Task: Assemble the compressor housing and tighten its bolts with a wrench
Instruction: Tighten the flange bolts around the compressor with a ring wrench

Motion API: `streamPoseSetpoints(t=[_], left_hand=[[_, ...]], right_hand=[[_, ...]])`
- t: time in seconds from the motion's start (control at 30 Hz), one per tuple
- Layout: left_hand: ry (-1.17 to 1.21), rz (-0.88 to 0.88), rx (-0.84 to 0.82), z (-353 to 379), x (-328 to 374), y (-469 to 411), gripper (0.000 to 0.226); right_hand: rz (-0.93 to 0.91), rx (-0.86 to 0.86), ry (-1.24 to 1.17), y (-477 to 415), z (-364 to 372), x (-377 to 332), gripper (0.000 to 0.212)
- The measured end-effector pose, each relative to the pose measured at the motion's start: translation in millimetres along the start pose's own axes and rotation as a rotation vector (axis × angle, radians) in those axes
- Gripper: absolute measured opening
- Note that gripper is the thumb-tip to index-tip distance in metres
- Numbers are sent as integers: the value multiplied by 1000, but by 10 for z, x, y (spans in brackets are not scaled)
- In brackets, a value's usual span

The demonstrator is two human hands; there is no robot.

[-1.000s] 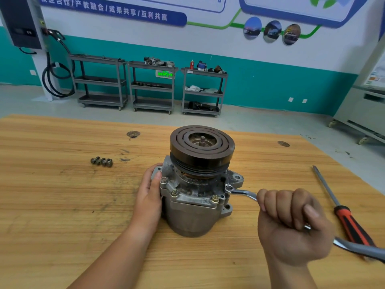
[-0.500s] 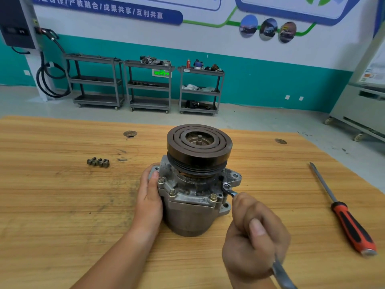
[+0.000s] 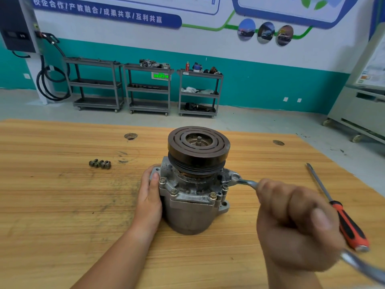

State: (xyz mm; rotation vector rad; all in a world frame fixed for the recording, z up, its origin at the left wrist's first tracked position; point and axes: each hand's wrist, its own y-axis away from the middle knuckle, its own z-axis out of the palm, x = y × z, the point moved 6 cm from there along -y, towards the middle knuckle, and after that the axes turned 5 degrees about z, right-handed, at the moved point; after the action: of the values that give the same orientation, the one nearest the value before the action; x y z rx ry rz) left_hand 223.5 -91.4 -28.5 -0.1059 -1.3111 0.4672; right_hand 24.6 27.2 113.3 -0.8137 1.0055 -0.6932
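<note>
On the wooden table [image 3: 62, 215] the compressor [image 3: 193, 197] stands upright; your left hand [image 3: 149, 197] presses flat against its side, and your right hand [image 3: 295, 224] grips the wrench [image 3: 246, 182], its head on a flange bolt.

A screwdriver [image 3: 335, 207] with a red-and-black handle lies on the right side of the wooden table [image 3: 52, 205], its shaft pointing toward the far edge. Two round holes [image 3: 130, 136] mark the tabletop's far part. Against the teal-and-white wall stand three grey shelf carts [image 3: 149, 88] in a row, the middle and right ones carrying small items, perhaps engine parts. A black wall box [image 3: 17, 24] with a looped black cable [image 3: 52, 80] hangs at the left, and a grey cabinet [image 3: 358, 109] on casters stands at the right.
</note>
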Motion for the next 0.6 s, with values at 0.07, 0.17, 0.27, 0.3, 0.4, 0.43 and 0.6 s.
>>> streamPoseSetpoints(t=[0.07,0.17,0.27,0.3,0.4,0.43,0.6], left_hand=[[-19,4,-5,-4,8,5,35],[-48,24,-23,6,45,15,31],[-55,22,-25,-7,30,10,39],[-58,16,-27,-12,16,6,36],[-79,24,-28,-18,-2,-7,30],[-76,25,-26,-20,-3,-9,31],[-53,39,-28,1,29,1,28]], right_hand=[[140,-22,-178,-59,-53,72,40],[311,-30,-375,-79,-122,268,45],[417,-22,-547,-140,-206,422,41],[452,-18,-625,-173,-228,467,37],[563,-22,-867,-237,-252,615,35],[590,-24,-927,-239,-255,661,35],[653,-36,-991,-208,-256,814,36]])
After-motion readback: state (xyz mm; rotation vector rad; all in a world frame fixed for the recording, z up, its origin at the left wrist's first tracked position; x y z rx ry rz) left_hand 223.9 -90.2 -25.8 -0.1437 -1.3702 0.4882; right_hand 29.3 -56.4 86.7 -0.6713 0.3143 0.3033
